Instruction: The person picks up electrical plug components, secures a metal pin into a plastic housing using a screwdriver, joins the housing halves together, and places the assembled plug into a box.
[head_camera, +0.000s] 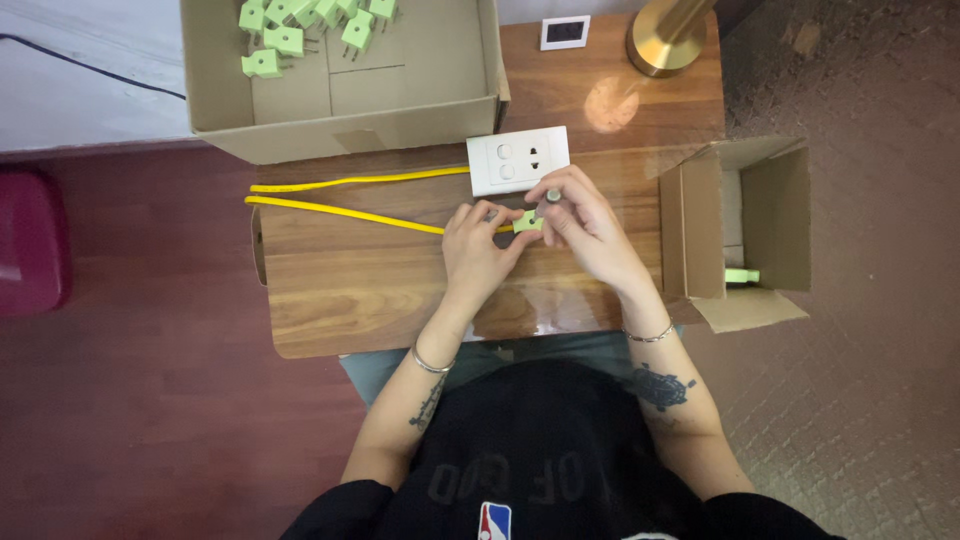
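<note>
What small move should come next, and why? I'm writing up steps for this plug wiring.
Probably keep turning the small screwdriver in the right hand while the left hand steadies the light green plastic plug: the tool tip sits on the plug, and the yellow cable already runs into it.

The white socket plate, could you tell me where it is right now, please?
In the head view, the white socket plate lies on the wooden table, just beyond both hands, beside the big cardboard box, with the yellow cable reaching it.
</note>
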